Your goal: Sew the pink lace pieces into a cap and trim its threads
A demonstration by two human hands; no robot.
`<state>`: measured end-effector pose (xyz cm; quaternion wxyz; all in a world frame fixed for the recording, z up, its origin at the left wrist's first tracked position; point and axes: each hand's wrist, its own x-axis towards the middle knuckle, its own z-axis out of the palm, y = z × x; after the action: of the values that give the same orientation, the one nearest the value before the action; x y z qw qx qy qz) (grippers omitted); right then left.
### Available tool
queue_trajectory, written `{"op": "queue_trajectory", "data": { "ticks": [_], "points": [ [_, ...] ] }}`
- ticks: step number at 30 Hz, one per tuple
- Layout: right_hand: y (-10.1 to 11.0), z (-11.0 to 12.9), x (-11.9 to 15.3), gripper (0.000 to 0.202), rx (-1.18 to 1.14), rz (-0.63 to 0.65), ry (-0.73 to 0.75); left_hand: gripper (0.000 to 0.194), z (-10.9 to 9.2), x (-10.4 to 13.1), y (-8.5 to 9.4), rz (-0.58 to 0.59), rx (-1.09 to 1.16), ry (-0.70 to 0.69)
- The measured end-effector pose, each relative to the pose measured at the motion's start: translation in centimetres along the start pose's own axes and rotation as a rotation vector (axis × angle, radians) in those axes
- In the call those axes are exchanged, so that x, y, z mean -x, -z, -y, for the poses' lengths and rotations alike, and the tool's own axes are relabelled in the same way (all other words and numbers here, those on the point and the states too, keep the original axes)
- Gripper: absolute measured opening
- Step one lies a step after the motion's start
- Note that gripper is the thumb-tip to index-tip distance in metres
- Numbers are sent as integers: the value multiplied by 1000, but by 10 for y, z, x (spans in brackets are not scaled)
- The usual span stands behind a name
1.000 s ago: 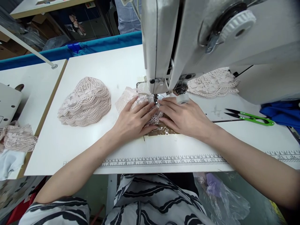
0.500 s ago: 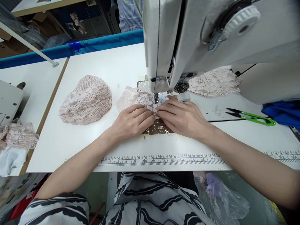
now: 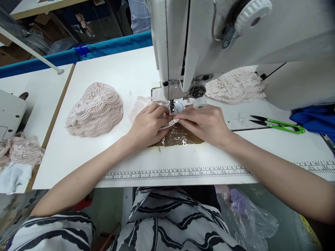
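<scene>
By the presser foot (image 3: 172, 106), thin pale-pink lace (image 3: 141, 104), its holed edge in the pinch of both hands (image 3: 146, 124) (image 3: 210, 122).

Sewing workshop, on the evidence I can see from where I stand. A sewing machine (image 3: 235, 42) of industrial type sits on a white worktable (image 3: 138, 75), with a measuring scale (image 3: 172, 173) printed along the near edge. Similar lace pieces are piled in a stack (image 3: 95, 111) left of the needle, with more lace (image 3: 235, 87) to its right, near green-handled thread snips (image 3: 285, 127). On the adjoining left-hand table I note a white machine housing (image 3: 10, 113). Beyond stand another table (image 3: 44, 7), cardboard boxes (image 3: 15, 52) and a person in striped clothing (image 3: 140, 17).
</scene>
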<state>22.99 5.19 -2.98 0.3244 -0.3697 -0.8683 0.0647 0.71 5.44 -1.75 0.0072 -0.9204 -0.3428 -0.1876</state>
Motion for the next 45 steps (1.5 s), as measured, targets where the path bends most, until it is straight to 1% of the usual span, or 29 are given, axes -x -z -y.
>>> {"op": "queue_trajectory", "data": {
  "ticks": [3,5,8,12,14,15,17,18,20,22,24,28,36,45],
  "points": [
    [-2,1,-3,30,-5,-5,-152,17,1,-4,-4,-7,148,174],
    [-3,1,-5,29,-16,-20,-214,14,3,-8,-7,-2,205,235],
    [-4,1,-7,27,-42,-61,-215,19,5,-12,-11,-18,191,227],
    [-6,0,-4,23,-46,-103,-188,20,5,-11,-14,-89,52,169],
    [-4,0,-1,22,-50,-89,-131,22,2,-6,-12,-102,-35,94],
    [-3,1,1,21,-43,-65,-76,21,-1,-3,-10,-101,-84,41],
    [0,3,4,21,17,-14,81,20,-7,4,-5,-95,-192,-66],
    [2,4,6,21,70,-4,161,21,-11,8,-4,-96,-246,-94],
    [5,6,8,20,177,-26,275,26,-16,16,-2,-77,-299,-112],
    [6,7,9,20,237,-60,326,32,-19,21,-2,-49,-299,-108],
    [6,8,8,20,258,-66,337,34,-20,23,-2,-32,-288,-101],
    [6,8,8,20,274,-41,339,31,-18,22,-2,-34,-285,-105],
    [5,6,10,22,267,14,300,31,-17,21,-2,-34,-307,-104],
    [3,6,7,20,294,-35,315,34,-12,21,-2,-23,-285,-87]
  ]
}}
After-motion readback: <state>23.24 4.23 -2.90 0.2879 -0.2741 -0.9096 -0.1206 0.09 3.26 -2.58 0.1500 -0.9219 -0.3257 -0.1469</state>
